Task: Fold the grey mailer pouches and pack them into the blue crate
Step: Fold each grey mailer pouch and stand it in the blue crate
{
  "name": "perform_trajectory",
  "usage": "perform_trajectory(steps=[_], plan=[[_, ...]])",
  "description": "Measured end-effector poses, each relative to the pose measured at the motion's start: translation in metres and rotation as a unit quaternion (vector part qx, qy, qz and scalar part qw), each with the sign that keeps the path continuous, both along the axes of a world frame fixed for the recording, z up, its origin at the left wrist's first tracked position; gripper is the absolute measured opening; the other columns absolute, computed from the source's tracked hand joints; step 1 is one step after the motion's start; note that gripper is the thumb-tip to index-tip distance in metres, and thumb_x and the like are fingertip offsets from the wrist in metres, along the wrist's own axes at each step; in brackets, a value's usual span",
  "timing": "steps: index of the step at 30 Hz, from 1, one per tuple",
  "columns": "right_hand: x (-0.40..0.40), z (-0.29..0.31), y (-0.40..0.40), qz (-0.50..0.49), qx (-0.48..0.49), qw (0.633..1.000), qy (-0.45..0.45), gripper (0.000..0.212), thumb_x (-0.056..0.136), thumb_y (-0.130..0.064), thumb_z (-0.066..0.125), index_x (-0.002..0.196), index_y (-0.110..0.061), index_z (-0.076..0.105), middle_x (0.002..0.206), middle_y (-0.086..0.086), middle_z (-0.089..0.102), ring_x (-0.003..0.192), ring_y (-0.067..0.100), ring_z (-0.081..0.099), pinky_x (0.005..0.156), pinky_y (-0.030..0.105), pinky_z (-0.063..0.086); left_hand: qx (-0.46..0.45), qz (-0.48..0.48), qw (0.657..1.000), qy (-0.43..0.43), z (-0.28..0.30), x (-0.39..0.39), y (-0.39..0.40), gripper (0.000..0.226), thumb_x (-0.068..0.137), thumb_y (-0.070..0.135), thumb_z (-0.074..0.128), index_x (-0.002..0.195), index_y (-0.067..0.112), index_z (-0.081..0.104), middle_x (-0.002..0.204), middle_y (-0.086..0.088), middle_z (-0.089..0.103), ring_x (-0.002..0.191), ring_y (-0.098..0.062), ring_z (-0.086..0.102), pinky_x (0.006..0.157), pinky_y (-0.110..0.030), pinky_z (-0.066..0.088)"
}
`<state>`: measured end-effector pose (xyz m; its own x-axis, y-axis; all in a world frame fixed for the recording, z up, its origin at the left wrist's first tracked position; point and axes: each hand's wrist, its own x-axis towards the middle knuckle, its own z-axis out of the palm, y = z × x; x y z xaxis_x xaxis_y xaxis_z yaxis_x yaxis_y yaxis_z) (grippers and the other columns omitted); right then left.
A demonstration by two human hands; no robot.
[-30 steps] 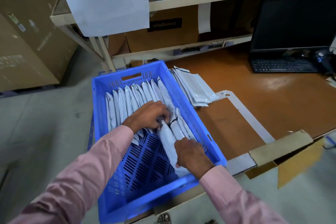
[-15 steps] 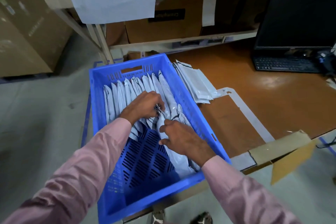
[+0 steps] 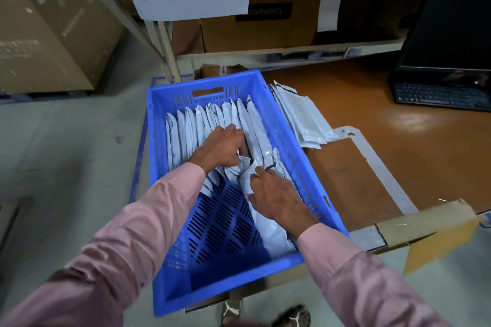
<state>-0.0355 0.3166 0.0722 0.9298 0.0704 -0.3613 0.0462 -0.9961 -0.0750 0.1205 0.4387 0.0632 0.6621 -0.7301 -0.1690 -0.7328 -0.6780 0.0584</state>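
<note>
Left hand: the left hand (image 3: 219, 148) is inside the blue crate (image 3: 297, 167), fingers curled down into the row of folded pouches (image 3: 202, 125), gripping their near ends.
Right hand: the right hand (image 3: 276, 194) lies on a folded grey pouch (image 3: 268, 231) by the crate's right wall, fingers bent over its far end and holding it.
Pouches in crate: they stand on edge side by side across the far half; the held one lies lengthwise along the right wall.
Crate floor: slotted blue plastic shows bare in the near left part.
Unpacked pouches: a flat stack of mailers (image 3: 300, 117) rests on the brown table (image 3: 372, 119), just beside the crate's right wall.
Further out: a keyboard (image 3: 438, 94) and dark monitor (image 3: 449, 32) at the table's far right; cardboard boxes (image 3: 265, 26) on the shelf behind.
</note>
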Motion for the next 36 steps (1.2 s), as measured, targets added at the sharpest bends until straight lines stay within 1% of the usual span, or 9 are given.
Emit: perform_trajectory(steps=[4, 8, 12, 14, 18, 24, 29, 32, 36], plan=[[0.001, 0.001, 0.001, -0.003, -0.013, 1.000, 0.021, 0.050, 0.107, -0.041, 0.049, 0.144, -0.008, 0.047, 0.151, 0.008, 0.037, 0.141, 0.030, 0.038, 0.102, 0.047, 0.047, 0.011, -0.020, 1.000, 0.010, 0.001, -0.002, -0.003, 0.028, 0.081, 0.028, 0.072, 0.108, 0.035, 0.077, 0.117, 0.008, 0.056, 0.117, -0.018, 0.047, 0.095, -0.038, 0.037], [0.002, -0.001, -0.001, 0.001, -0.014, 1.000, 0.003, 0.052, 0.106, -0.042, 0.052, 0.145, -0.009, 0.045, 0.147, 0.008, 0.039, 0.138, 0.030, 0.042, 0.098, 0.047, 0.050, 0.024, -0.028, 0.999, 0.027, -0.001, -0.001, -0.002, 0.041, 0.077, 0.027, 0.076, 0.117, 0.038, 0.074, 0.121, 0.009, 0.051, 0.120, -0.017, 0.042, 0.093, -0.035, 0.032], [0.003, -0.007, -0.004, 0.025, -0.020, 0.999, 0.005, 0.055, 0.105, -0.050, 0.049, 0.155, -0.029, 0.037, 0.150, 0.005, 0.033, 0.140, 0.028, 0.040, 0.100, 0.045, 0.049, 0.025, -0.033, 0.999, 0.016, -0.002, -0.004, -0.005, 0.037, 0.083, 0.032, 0.077, 0.120, 0.036, 0.074, 0.125, 0.007, 0.050, 0.122, -0.019, 0.039, 0.097, -0.036, 0.030], [0.004, -0.010, -0.002, 0.032, -0.045, 0.998, 0.004, 0.053, 0.105, -0.053, 0.046, 0.154, -0.034, 0.039, 0.147, 0.005, 0.033, 0.137, 0.028, 0.041, 0.098, 0.044, 0.050, 0.032, -0.033, 0.999, 0.003, -0.003, -0.006, -0.008, 0.035, 0.086, 0.033, 0.074, 0.121, 0.034, 0.074, 0.126, 0.006, 0.050, 0.122, -0.020, 0.039, 0.099, -0.038, 0.032], [0.004, -0.012, 0.006, 0.033, -0.104, 0.994, 0.012, 0.048, 0.108, -0.049, 0.040, 0.149, -0.025, 0.045, 0.146, 0.008, 0.034, 0.134, 0.030, 0.043, 0.093, 0.042, 0.048, 0.046, -0.030, 0.998, -0.009, -0.003, -0.008, -0.009, 0.036, 0.087, 0.029, 0.068, 0.122, 0.035, 0.074, 0.122, 0.006, 0.050, 0.120, -0.021, 0.039, 0.101, -0.040, 0.033], [0.002, -0.012, 0.012, 0.010, -0.125, 0.992, 0.001, 0.038, 0.109, -0.039, 0.041, 0.135, -0.017, 0.057, 0.138, 0.011, 0.040, 0.126, 0.032, 0.045, 0.093, 0.042, 0.045, 0.052, -0.034, 0.998, -0.023, -0.002, -0.008, -0.011, 0.038, 0.087, 0.028, 0.064, 0.123, 0.037, 0.074, 0.116, 0.006, 0.049, 0.120, -0.021, 0.040, 0.106, -0.044, 0.031], [0.004, -0.016, 0.009, 0.028, -0.137, 0.990, 0.000, 0.041, 0.108, -0.043, 0.043, 0.139, -0.018, 0.054, 0.137, 0.010, 0.039, 0.125, 0.031, 0.046, 0.094, 0.042, 0.045, 0.084, -0.049, 0.995, -0.007, -0.002, -0.009, -0.010, 0.041, 0.081, 0.039, 0.074, 0.123, 0.043, 0.071, 0.130, 0.005, 0.048, 0.127, -0.023, 0.037, 0.107, -0.047, 0.028], [0.006, -0.020, 0.004, 0.049, -0.142, 0.989, 0.008, 0.049, 0.108, -0.052, 0.039, 0.147, -0.023, 0.047, 0.139, 0.009, 0.036, 0.125, 0.030, 0.045, 0.093, 0.042, 0.046, 0.104, -0.044, 0.994, -0.010, -0.004, -0.010, -0.012, 0.032, 0.087, 0.037, 0.074, 0.119, 0.039, 0.074, 0.144, 0.002, 0.043, 0.134, -0.025, 0.032, 0.111, -0.050, 0.025], [0.008, -0.020, 0.005, 0.045, -0.145, 0.988, 0.024, 0.052, 0.107, -0.055, 0.037, 0.150, -0.027, 0.046, 0.143, 0.008, 0.034, 0.129, 0.030, 0.043, 0.095, 0.043, 0.045, 0.119, -0.026, 0.992, -0.021, -0.007, -0.012, -0.015, 0.026, 0.091, 0.034, 0.069, 0.116, 0.032, 0.075, 0.148, 0.001, 0.039, 0.134, -0.027, 0.032, 0.114, -0.052, 0.023]])
